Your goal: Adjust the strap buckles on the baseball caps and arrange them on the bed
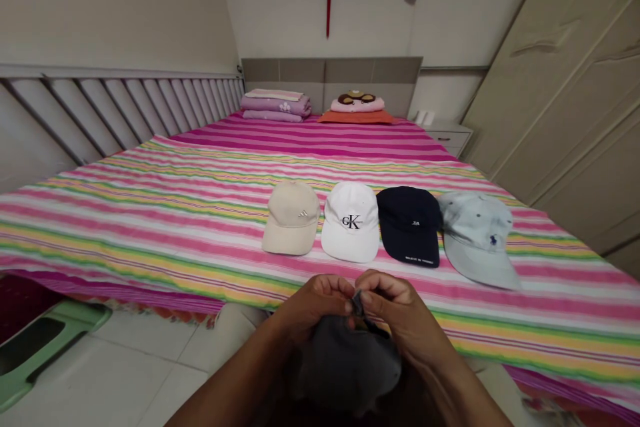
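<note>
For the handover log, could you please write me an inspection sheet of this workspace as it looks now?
Surface: bed with striped sheet, smooth and flat.
Job's things: dark grey cap, held near the bed's edge, both hands pinching its back strap.
Clutter: four caps in a row on the sheet: beige cap, white cap, navy cap, light blue cap.
Hands: left hand and right hand, both closed on the dark grey cap.
Cables: nothing seen.
Surroundings: folded bedding and pillows at the headboard, wardrobe to the right, green stool on the floor.
</note>
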`<action>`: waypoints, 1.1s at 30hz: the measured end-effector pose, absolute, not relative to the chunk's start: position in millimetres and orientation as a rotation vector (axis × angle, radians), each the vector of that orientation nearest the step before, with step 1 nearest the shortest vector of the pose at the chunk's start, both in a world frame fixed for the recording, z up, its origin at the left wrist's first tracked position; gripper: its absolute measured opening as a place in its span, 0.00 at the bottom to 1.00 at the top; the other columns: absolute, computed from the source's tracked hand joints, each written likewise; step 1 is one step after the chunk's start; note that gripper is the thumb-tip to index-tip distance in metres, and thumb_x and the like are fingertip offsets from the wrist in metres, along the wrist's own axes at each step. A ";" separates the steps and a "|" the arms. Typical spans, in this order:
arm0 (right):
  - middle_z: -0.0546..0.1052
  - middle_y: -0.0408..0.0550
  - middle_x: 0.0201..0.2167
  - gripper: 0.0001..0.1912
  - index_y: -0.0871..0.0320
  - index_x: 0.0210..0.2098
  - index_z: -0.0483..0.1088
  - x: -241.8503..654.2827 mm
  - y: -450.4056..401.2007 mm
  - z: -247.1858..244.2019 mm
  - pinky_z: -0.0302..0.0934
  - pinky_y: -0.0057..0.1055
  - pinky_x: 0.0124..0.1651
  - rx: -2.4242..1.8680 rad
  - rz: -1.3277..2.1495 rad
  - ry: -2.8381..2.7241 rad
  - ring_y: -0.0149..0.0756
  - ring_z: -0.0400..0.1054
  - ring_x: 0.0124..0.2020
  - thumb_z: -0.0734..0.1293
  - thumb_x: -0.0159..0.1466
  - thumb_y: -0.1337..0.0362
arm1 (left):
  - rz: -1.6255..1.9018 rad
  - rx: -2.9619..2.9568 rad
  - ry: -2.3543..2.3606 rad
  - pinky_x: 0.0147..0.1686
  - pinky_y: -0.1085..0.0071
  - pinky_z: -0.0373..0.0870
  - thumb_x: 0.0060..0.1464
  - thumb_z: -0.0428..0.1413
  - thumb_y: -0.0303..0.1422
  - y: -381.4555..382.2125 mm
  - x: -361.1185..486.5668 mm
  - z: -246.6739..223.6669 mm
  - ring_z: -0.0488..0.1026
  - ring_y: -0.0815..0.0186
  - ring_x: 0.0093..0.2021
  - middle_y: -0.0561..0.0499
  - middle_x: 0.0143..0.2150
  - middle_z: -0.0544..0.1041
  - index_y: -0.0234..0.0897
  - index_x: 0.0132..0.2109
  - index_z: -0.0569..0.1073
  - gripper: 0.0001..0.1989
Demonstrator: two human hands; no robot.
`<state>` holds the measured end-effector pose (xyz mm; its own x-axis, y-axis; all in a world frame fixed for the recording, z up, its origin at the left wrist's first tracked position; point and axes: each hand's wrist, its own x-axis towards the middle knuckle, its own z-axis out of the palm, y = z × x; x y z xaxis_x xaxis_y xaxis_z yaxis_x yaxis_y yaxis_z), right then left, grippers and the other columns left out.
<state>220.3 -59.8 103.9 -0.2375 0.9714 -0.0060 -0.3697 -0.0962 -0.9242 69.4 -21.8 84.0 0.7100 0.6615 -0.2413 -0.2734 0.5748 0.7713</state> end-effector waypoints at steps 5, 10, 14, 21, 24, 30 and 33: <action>0.68 0.41 0.20 0.10 0.60 0.27 0.66 223.3 -58.3 97.7 0.57 0.28 0.24 -0.828 1.622 -0.973 0.29 0.63 0.20 0.69 0.52 0.60 | 0.565 0.801 0.565 0.22 0.79 0.63 0.37 0.60 0.25 -24.4 68.4 84.4 0.69 0.73 0.19 0.49 0.20 0.74 0.28 0.32 0.74 0.10; 0.71 0.42 0.22 0.12 0.60 0.27 0.63 222.9 -58.5 98.7 0.48 0.20 0.19 -0.822 1.566 -0.939 0.21 0.56 0.16 0.68 0.54 0.59 | 0.546 0.831 0.558 0.22 0.79 0.62 0.37 0.59 0.27 -24.6 66.9 83.9 0.67 0.74 0.19 0.49 0.22 0.75 0.29 0.31 0.75 0.09; 0.69 0.39 0.21 0.12 0.58 0.28 0.61 222.4 -60.1 100.8 0.45 0.19 0.17 -0.778 1.576 -0.912 0.20 0.56 0.14 0.67 0.55 0.59 | 0.522 0.812 0.589 0.23 0.76 0.63 0.34 0.60 0.26 -24.3 68.1 83.9 0.68 0.73 0.20 0.49 0.25 0.75 0.29 0.33 0.74 0.13; 0.70 0.40 0.22 0.11 0.56 0.30 0.58 223.6 -59.3 101.0 0.50 0.22 0.20 -0.868 1.512 -1.033 0.25 0.61 0.17 0.63 0.58 0.56 | 0.538 0.813 0.513 0.27 0.75 0.63 0.37 0.58 0.26 -25.1 70.7 80.5 0.69 0.71 0.24 0.47 0.27 0.74 0.29 0.33 0.74 0.10; 0.67 0.36 0.18 0.10 0.56 0.30 0.59 222.8 -58.5 98.9 0.51 0.21 0.20 -0.836 1.481 -1.013 0.23 0.58 0.16 0.63 0.59 0.57 | 0.551 0.817 0.537 0.25 0.76 0.62 0.36 0.59 0.26 -26.2 71.0 78.4 0.67 0.72 0.22 0.49 0.26 0.73 0.29 0.31 0.73 0.10; 0.66 0.37 0.17 0.13 0.58 0.28 0.63 225.8 -57.5 96.6 0.49 0.21 0.18 -0.976 1.436 -0.993 0.22 0.55 0.14 0.68 0.53 0.56 | 0.541 0.799 0.507 0.26 0.76 0.63 0.38 0.60 0.28 -28.6 71.7 76.2 0.68 0.72 0.23 0.49 0.25 0.73 0.29 0.32 0.73 0.10; 0.65 0.38 0.15 0.13 0.61 0.25 0.67 229.2 -57.7 98.0 0.42 0.20 0.15 -1.080 1.439 -1.045 0.20 0.50 0.13 0.71 0.49 0.58 | 0.529 0.786 0.504 0.25 0.76 0.63 0.39 0.60 0.29 -28.9 71.1 76.0 0.68 0.72 0.22 0.49 0.24 0.73 0.28 0.31 0.72 0.09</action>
